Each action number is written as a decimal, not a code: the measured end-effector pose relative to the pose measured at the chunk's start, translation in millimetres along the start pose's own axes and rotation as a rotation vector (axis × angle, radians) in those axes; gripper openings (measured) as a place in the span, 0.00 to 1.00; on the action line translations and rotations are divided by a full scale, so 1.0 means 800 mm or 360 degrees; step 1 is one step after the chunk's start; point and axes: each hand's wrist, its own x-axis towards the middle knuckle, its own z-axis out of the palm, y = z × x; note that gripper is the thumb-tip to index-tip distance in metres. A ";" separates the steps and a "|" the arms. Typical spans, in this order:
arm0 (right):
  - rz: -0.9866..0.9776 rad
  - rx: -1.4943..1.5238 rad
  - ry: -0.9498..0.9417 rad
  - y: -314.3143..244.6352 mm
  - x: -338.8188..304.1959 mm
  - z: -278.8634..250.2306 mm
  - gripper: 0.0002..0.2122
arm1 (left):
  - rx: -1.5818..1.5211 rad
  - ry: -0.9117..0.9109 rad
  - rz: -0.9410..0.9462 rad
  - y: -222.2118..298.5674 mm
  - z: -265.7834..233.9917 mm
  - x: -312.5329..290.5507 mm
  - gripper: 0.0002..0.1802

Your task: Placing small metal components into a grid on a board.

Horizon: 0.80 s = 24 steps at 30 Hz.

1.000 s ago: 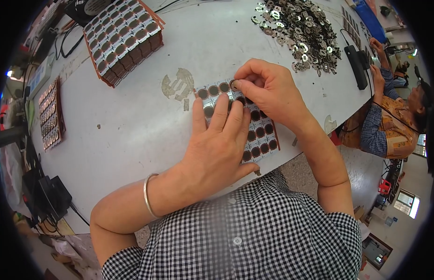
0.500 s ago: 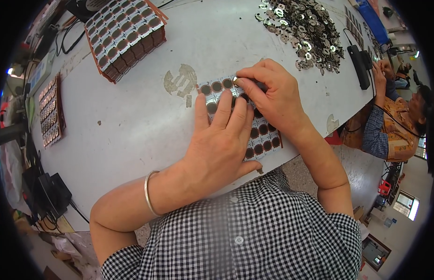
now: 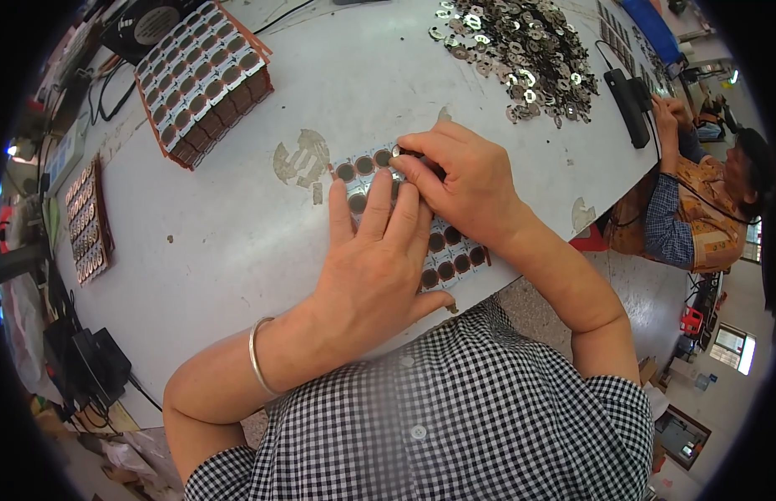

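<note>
My left hand lies palm down with its fingers extended and slightly spread, pressing on a printed circuit board panel set with rows of dark round pads. The panel rests on the white table right in front of me, close to the near edge, partly hidden under both my hands. My right hand has thumb and forefinger pinched together on a small shiny metal piece at the panel's far row; its other fingers curl inward. Beyond, to the right, spreads a heap of silvery metal clips; to the far left stands a tall stack of similar panels.
</note>
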 end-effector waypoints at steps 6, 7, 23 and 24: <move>0.0122 -0.0174 0.0325 0.080 0.026 -0.034 0.09 | 0.0005 0.0016 0.0014 0.000 -0.001 0.000 0.56; 0.0235 -0.0286 0.0322 0.098 0.036 -0.046 0.09 | 0.0005 0.0022 0.0023 0.000 -0.002 0.000 0.55; 0.0006 -0.0215 -0.0088 0.066 0.035 -0.054 0.09 | 0.0042 0.0020 0.0028 -0.002 0.000 -0.001 0.56; -0.0077 -0.0168 -0.0123 0.065 0.034 -0.052 0.10 | 0.0041 0.0016 0.0029 -0.002 0.000 -0.001 0.56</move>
